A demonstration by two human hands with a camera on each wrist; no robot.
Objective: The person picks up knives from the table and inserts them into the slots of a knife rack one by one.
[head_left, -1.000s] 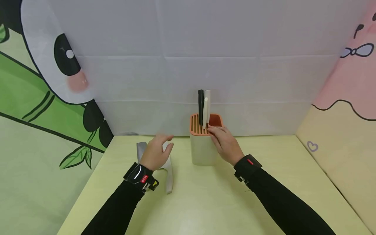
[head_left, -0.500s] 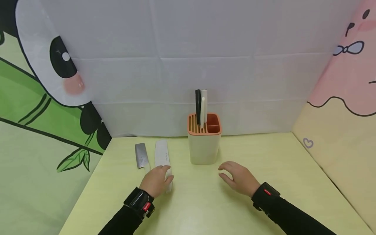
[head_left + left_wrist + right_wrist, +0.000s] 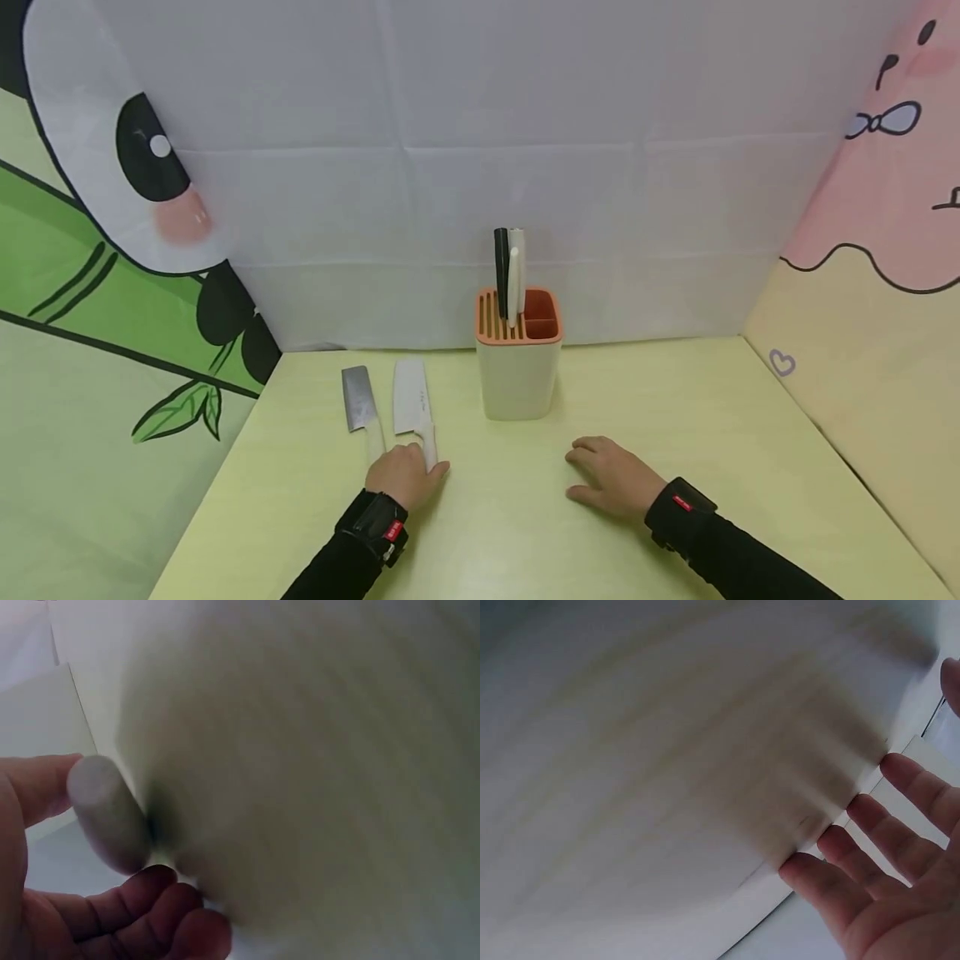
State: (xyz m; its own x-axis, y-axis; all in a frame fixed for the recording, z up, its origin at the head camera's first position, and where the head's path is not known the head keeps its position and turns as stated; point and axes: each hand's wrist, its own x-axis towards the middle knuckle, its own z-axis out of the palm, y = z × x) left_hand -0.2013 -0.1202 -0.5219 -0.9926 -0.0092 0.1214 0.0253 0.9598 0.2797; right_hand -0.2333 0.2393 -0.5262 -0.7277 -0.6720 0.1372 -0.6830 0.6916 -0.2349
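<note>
The left hand [image 3: 405,478] has its fingers curled round the off-white handle [image 3: 429,446] of a broad, pale-bladed cleaver [image 3: 412,398], on the light-yellow surface [image 3: 502,525] beside a smaller, grey-bladed cleaver [image 3: 359,398]; the right hand [image 3: 617,478] has its fingers loosely spread.

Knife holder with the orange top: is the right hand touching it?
Apart. The head view shows bare yellow table between the right hand and the knife holder.

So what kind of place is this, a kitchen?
Probably not a real kitchen, more like a tabletop corner set up for practice: a creased cartoon backdrop surrounds a pale table, with cleavers and a knife holder on it.
</note>
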